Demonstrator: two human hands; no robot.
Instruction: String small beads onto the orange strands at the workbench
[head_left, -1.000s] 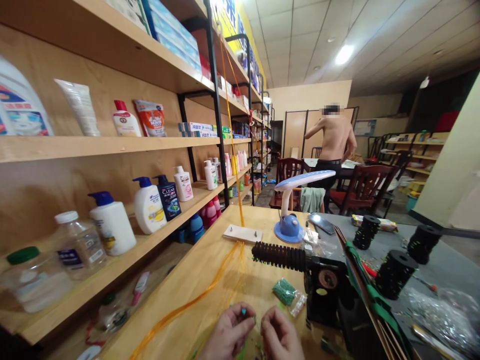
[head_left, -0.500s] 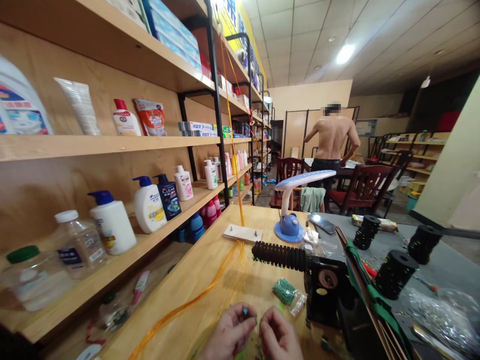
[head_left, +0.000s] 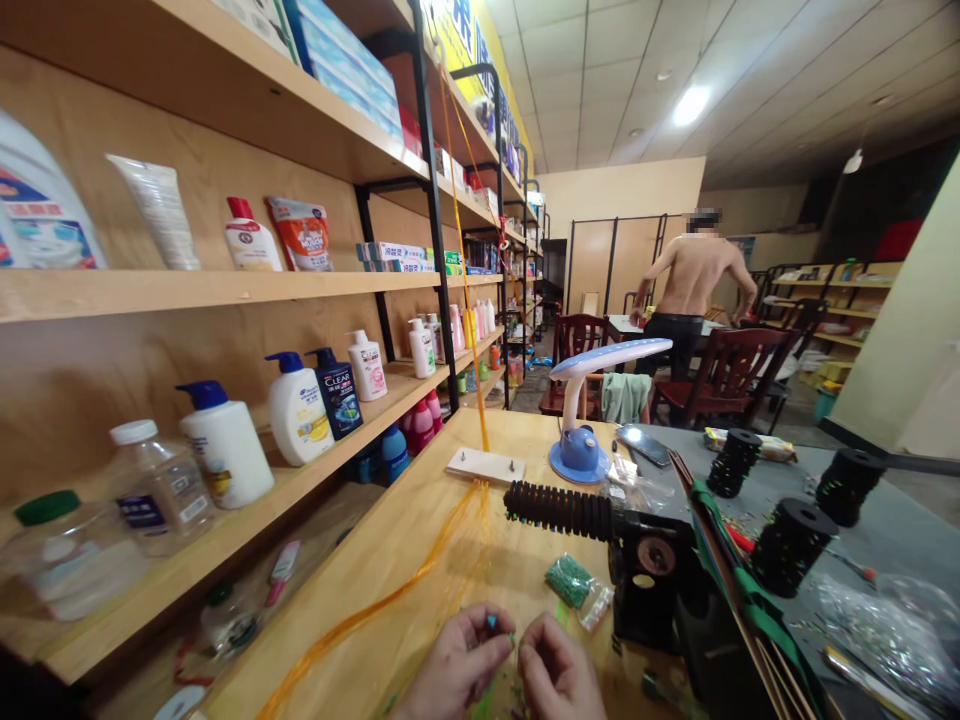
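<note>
Low in the middle of the view, my left hand (head_left: 463, 668) is closed in a pinch, with a small teal piece (head_left: 491, 622) showing between its fingers. Close beside it, my right hand (head_left: 556, 670) has thumb and forefinger pressed together; whatever they hold is too small to make out. Both hands are over the wooden table (head_left: 375, 610). A clear bag of green beads (head_left: 568, 580) lies just beyond my right hand. Orange threads (head_left: 409, 580) run from a pale wooden block (head_left: 486, 466) down past my left hand.
Beyond the bag, a black ridged roller (head_left: 559, 510) sticks out of a black device. A blue desk lamp (head_left: 577, 455) and a phone (head_left: 643, 446) stand or lie farther back. Black spools (head_left: 793, 545) are at right, shelves of bottles (head_left: 300, 408) at left. A person (head_left: 686, 275) leans over a far table.
The person in the background has shifted to the right and leans forward more. My two hands stay almost where they were, still pinched.
</note>
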